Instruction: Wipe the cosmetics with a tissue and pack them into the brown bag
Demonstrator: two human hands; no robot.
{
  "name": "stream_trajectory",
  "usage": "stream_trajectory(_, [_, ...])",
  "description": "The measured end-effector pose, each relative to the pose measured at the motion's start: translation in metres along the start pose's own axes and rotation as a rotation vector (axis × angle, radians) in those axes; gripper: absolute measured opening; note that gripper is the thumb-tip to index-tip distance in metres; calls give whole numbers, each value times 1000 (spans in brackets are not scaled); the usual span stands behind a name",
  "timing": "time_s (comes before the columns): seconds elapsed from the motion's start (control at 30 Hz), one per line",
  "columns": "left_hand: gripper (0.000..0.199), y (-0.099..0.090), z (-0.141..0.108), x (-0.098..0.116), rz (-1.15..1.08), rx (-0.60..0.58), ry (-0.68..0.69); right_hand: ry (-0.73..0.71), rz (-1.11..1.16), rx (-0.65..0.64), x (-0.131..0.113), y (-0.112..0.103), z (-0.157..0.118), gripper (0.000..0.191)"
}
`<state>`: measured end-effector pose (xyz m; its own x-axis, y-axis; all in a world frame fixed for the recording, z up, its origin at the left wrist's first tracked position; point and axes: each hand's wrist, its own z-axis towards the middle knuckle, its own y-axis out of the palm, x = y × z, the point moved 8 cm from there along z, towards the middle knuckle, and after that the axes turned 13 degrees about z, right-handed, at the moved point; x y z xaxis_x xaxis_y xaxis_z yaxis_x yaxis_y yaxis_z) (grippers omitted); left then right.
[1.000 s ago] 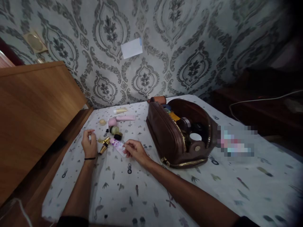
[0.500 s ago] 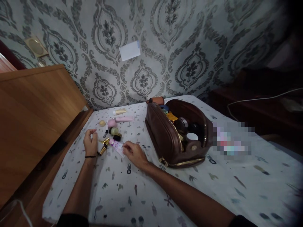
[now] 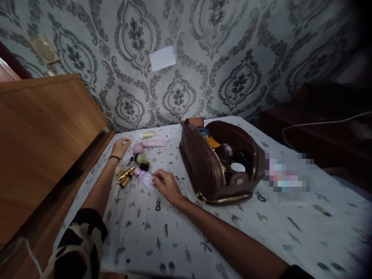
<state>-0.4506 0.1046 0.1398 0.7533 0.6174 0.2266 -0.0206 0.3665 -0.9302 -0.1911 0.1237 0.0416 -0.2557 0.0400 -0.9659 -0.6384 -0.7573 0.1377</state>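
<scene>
My left hand [image 3: 120, 148] reaches over the far left of the cloth, beside a pink round container [image 3: 137, 148], its fingers apart and bent down; the surface beneath it is hidden. With its fingertips, my right hand [image 3: 167, 185] pinches the lower end of a purple-and-white tube [image 3: 143, 176] lying on the cloth. Between my hands are two gold-and-black tubes [image 3: 126, 177] side by side, a pale round jar [image 3: 118, 169], a greenish jar [image 3: 140, 158] and a black-lidded jar [image 3: 144, 166]. Farther back lie a pink tube [image 3: 155, 143] and a cream tube [image 3: 148, 135].
An unzipped brown bag [image 3: 200, 164] full of jars and packets stands right of my right hand. Behind it is an orange-brown case [image 3: 195, 122]. A blurred colourful item [image 3: 286, 174] lies farther right. A wooden panel [image 3: 49, 147] borders the left side, and a patterned wall rises behind.
My left hand has moved away from me, from beside the gold tubes toward the pink container. The gold tubes now lie closer together. My right hand has stayed at the purple-and-white tube.
</scene>
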Motion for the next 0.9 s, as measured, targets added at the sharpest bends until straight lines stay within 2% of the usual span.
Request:
stream_trajectory(0.17, [65,26,6,9,223,-182,-20,31,71,24,6,-2,2,10])
stream_trajectory(0.27, [72,39,6,15,315,-275,-13,39,93,24,7,-2,2,11])
stream_trajectory(0.47, [73,46,-3,26,418,-319,-11,43,86,25,5,-1,1,12])
stream_trajectory(0.6, [69,31,-10,34,442,-274,0,40,63,46,4,-2,1,15])
stream_trajectory(0.73, [65,-7,-26,43,451,-159,22,28,39,81,0,-5,1,18])
stream_trajectory(0.77, [63,-21,-33,46,434,-90,28,23,32,94,-1,-6,1,21])
stream_trajectory(0.83, [58,-38,-54,59,374,-19,122,14,4,123,-4,-8,-1,37])
stream_trajectory(0.9, [51,-41,-81,74,325,-47,234,1,-37,128,-7,-9,-2,63])
